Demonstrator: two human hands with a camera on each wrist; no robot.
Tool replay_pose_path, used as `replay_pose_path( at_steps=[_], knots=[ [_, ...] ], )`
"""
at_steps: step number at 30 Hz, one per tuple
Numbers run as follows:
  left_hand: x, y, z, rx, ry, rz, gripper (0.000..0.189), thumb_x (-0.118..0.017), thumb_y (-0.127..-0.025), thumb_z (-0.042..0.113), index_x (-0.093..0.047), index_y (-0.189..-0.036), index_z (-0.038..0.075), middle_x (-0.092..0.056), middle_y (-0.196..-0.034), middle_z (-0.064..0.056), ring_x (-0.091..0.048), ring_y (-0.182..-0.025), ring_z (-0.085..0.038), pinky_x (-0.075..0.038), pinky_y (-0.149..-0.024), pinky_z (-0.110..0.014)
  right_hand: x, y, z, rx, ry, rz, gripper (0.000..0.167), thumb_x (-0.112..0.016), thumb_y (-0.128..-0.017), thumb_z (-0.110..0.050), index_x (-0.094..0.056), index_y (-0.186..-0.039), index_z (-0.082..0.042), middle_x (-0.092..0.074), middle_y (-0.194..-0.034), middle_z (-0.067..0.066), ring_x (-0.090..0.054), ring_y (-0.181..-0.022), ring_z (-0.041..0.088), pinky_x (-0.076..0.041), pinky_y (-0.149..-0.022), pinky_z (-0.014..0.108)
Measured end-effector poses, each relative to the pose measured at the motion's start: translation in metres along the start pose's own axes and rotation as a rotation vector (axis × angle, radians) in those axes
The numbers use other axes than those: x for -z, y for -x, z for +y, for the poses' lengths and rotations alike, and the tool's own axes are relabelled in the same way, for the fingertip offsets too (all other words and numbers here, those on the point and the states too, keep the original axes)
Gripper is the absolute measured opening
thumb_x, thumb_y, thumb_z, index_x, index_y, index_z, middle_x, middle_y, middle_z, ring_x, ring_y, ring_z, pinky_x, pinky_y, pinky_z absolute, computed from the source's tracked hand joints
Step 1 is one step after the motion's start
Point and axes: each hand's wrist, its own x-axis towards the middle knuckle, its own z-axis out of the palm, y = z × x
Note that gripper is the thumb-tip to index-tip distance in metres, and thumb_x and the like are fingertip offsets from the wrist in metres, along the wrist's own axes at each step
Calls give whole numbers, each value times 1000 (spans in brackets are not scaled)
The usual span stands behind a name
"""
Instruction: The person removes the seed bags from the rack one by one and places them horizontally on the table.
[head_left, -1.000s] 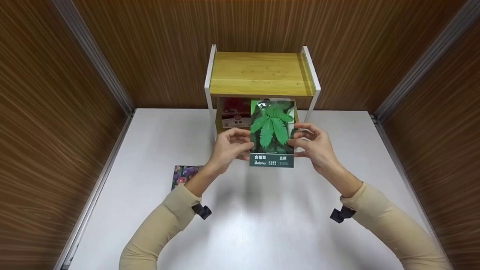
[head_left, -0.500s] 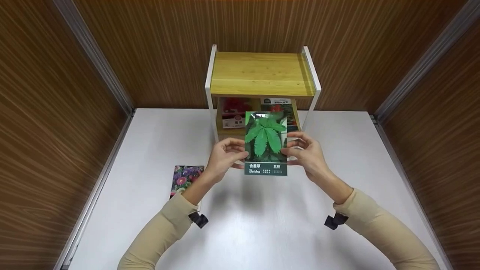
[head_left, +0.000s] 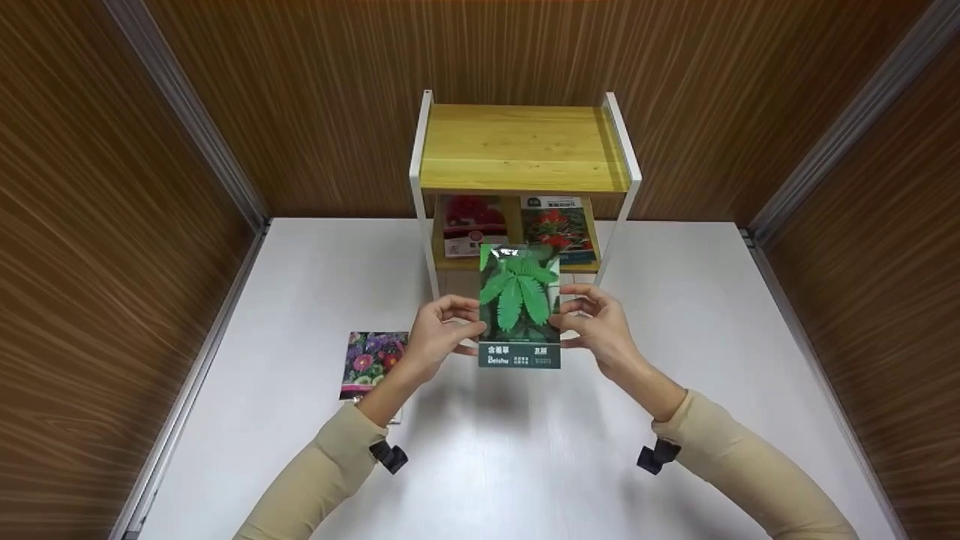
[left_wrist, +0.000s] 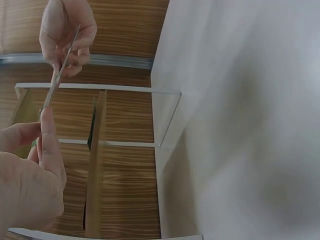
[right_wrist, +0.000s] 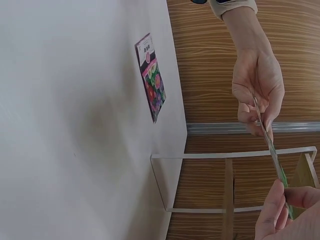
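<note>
A green seed packet [head_left: 519,300] with a picture of a toothed leaf is held up in front of the shelf, its printed side toward the head camera. My left hand [head_left: 439,337] pinches its left edge between thumb and fingers. On the opposite edge, my right hand [head_left: 600,330] grips it the same way. Both wrist views show the packet edge-on as a thin sheet, clear of the white table [left_wrist: 250,150]. In the right wrist view the left hand [right_wrist: 257,90] appears at the far edge of the packet.
Behind stands a two-tier wooden shelf [head_left: 525,146] with white side frames. Its lower tier bears a red-flower packet [head_left: 472,225] and an orange-red flower packet [head_left: 559,229]. A colourful flower packet [head_left: 367,364] lies on the table by the left forearm. Wood-grain walls enclose the table.
Both hands have drawn the green packet back from the shelf, toward me and slightly left. The orange-red flower packet on the lower tier has come into view.
</note>
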Motion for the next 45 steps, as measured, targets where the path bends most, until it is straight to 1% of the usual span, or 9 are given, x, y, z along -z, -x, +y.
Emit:
replay_pose_path(
  at_steps=[7,11,18,26,32,37,39,42,45],
  knots=[
    [6,4,-13,21,-8,17,32,-75,-88,-6,-68,-119,-5,-68,-97,-5,-72,-72,-13,-67,-59,-31,-8,1,14,-19,-14,-1,48,-73,-87,4,-60,-133,-1,-61,-93,-1,-66,-72,11,-67,-61,30],
    [9,6,-18,38,-12,24,32,-75,-88,-5,-69,-119,-4,-68,-96,-4,-72,-72,-14,-67,-60,-31,-11,1,21,-27,-13,5,48,-71,-87,5,-60,-133,-1,-61,-92,-1,-67,-71,11,-66,-60,30],
    [14,10,-30,39,-29,36,32,-76,-87,-6,-68,-118,-6,-68,-95,-5,-71,-72,-14,-66,-57,-31,-18,2,33,-42,-25,2,48,-72,-86,5,-61,-132,0,-62,-90,-1,-65,-69,10,-65,-57,28],
    [21,16,-43,76,-68,48,34,-77,-88,-2,-69,-121,-3,-70,-98,-7,-74,-71,-15,-67,-61,-33,-25,1,50,-56,-27,-1,47,-72,-86,5,-61,-132,-1,-63,-89,-2,-65,-68,10,-64,-56,28],
    [27,19,-54,92,-85,56,33,-78,-88,-1,-70,-120,-3,-70,-97,-7,-73,-72,-14,-67,-60,-31,-32,2,62,-67,-35,4,44,-68,-86,6,-63,-129,-1,-64,-91,1,-66,-69,11,-63,-55,28],
    [30,20,-62,111,-92,71,34,-78,-87,-2,-70,-119,-3,-71,-98,-8,-73,-70,-14,-68,-63,-37,-37,2,71,-80,-52,11,45,-68,-85,7,-64,-128,-2,-63,-89,1,-66,-67,11,-63,-54,28],
    [31,20,-65,120,-91,77,34,-78,-86,-2,-70,-119,-4,-72,-98,-9,-73,-69,-14,-68,-61,-36,-39,1,74,-87,-61,12,45,-67,-84,8,-65,-128,-3,-63,-88,1,-66,-67,12,-63,-53,29],
    [33,20,-69,130,-91,87,34,-78,-86,-3,-70,-119,-4,-72,-97,-10,-73,-68,-14,-66,-58,-30,-42,1,79,-92,-66,15,45,-68,-84,9,-66,-127,-4,-63,-88,2,-66,-66,12,-63,-52,29],
    [35,21,-73,132,-88,89,35,-78,-86,-4,-69,-119,-5,-71,-97,-10,-72,-68,-14,-65,-57,-28,-45,1,83,-92,-65,18,45,-69,-83,8,-66,-126,-4,-64,-87,2,-67,-66,13,-63,-52,29]
  ],
)
